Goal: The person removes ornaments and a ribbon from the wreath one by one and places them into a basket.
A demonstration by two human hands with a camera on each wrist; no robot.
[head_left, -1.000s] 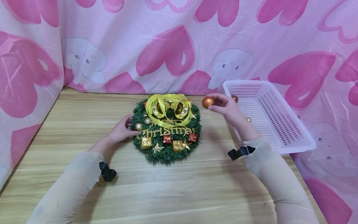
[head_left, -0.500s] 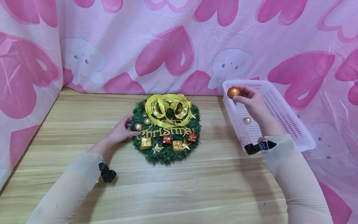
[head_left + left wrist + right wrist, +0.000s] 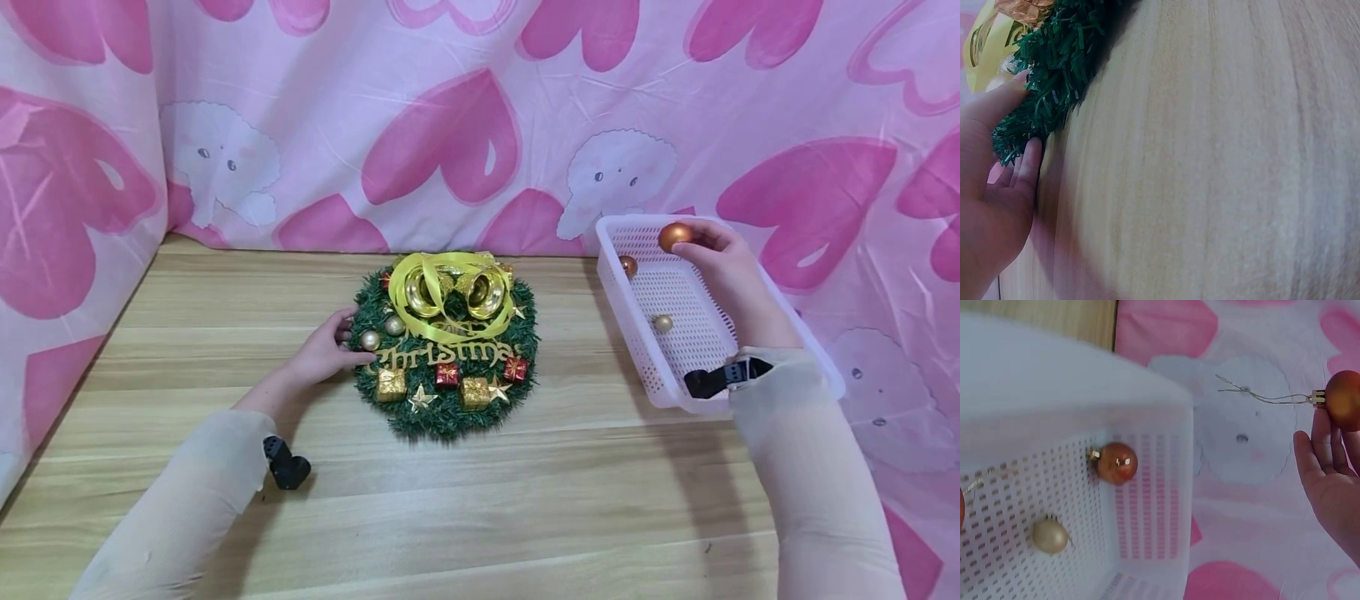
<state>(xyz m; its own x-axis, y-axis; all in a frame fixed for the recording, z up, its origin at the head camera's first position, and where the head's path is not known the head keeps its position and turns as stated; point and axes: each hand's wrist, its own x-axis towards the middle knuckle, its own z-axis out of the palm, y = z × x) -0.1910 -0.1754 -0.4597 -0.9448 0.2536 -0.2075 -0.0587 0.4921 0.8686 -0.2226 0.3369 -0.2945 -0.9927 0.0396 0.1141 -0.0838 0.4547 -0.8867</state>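
Observation:
My right hand [image 3: 723,260] holds a matte orange Christmas ball [image 3: 676,238] in its fingers above the far part of the white plastic basket [image 3: 626,333]. In the right wrist view, a thin gold string loop hangs off the cap of this orange ball [image 3: 1344,400]. At the left edge of the green Christmas wreath [image 3: 450,423], my left hand [image 3: 318,352] grips the rim. The left wrist view has its thumb [image 3: 1004,97] over the greenery and the other fingers lower down at the side. Two gold bells [image 3: 482,293] with a yellow ribbon [image 3: 397,292] lie on the wreath.
Inside the basket are a shiny copper ball [image 3: 1117,464] and a small gold ball [image 3: 1050,535]; another orange edge shows at the left of the right wrist view. A pink heart-print cloth [image 3: 442,142] hangs behind the wooden table [image 3: 450,517].
My right hand has carried the orange ball rightward, from beside the wreath to over the basket. The left hand and the wreath have stayed in place.

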